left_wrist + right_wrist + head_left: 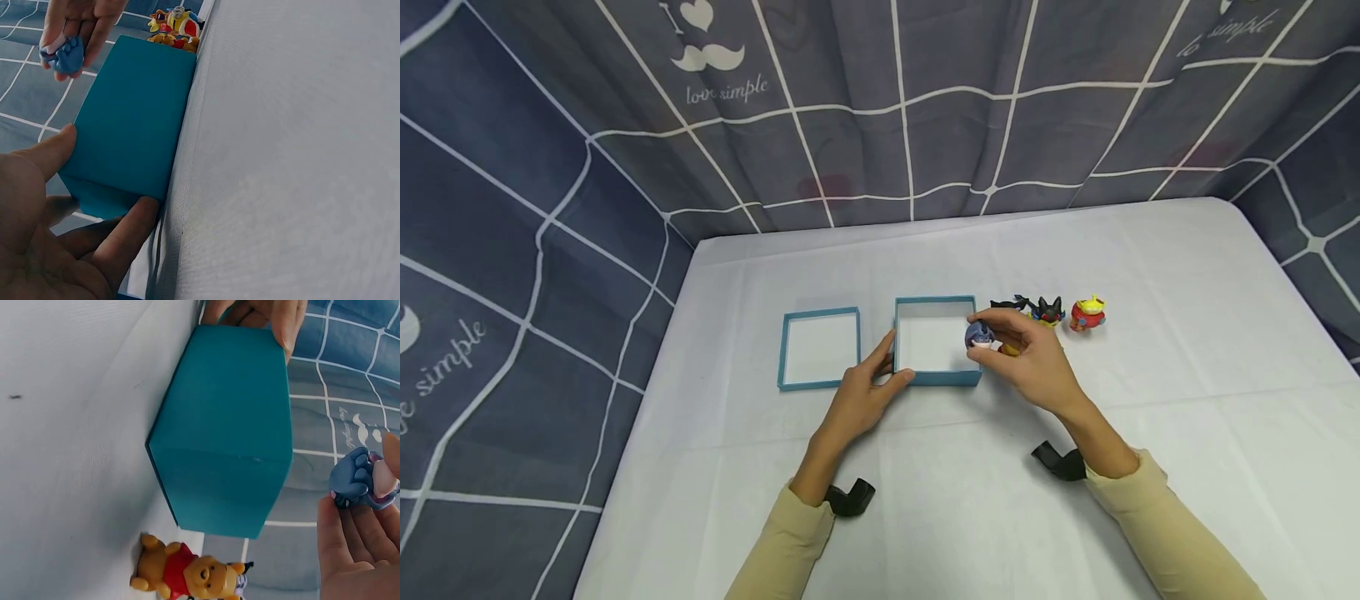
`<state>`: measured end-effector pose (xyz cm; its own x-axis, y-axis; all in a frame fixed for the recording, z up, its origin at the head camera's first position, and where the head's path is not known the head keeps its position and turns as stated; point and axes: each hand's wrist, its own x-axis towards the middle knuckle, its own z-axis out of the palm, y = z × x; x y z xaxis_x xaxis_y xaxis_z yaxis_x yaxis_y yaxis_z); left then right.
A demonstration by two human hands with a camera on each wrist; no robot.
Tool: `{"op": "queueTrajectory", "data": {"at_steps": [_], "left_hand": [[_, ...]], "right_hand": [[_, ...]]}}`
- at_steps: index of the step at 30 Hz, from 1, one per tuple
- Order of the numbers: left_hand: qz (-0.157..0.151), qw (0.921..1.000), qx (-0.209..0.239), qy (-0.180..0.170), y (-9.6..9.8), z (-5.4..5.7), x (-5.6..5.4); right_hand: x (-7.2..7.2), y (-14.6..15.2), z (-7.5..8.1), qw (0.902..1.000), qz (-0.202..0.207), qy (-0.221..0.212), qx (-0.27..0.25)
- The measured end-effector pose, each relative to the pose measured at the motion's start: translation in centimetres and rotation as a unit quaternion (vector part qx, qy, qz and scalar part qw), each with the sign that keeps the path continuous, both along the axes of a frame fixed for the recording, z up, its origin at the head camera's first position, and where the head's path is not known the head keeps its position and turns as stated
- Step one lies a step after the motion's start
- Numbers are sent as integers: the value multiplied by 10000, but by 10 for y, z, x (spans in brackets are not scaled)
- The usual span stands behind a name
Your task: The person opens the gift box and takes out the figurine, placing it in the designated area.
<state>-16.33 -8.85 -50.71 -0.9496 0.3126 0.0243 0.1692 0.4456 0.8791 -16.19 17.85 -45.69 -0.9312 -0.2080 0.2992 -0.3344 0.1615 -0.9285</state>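
An open teal box with a white inside stands on the table in the head view. My left hand holds it at its left side, the thumb on the near left corner and the fingers along the wall. Just above the box's right rim, my right hand pinches a small blue donkey figurine with a pale muzzle between thumb and fingers. A bear figurine in a red shirt is beside the box's right side, partly hidden by the right hand in the head view.
A shallow teal-rimmed lid lies left of the box. Behind the right hand are a black eared figurine and a red-and-yellow figurine. The white-covered table meets dark checked curtains at the back.
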Motion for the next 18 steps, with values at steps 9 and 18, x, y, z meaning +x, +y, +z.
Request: {"op": "queueTrajectory", "data": {"at_steps": [9, 18], "left_hand": [[15, 10000, 38, 21, -1, 0, 0], [-40, 9999, 105, 31, -1, 1, 0]], "right_hand": [[10, 16, -1, 9997, -207, 107, 72], [23, 42, -2, 9967, -704, 113, 382]]}}
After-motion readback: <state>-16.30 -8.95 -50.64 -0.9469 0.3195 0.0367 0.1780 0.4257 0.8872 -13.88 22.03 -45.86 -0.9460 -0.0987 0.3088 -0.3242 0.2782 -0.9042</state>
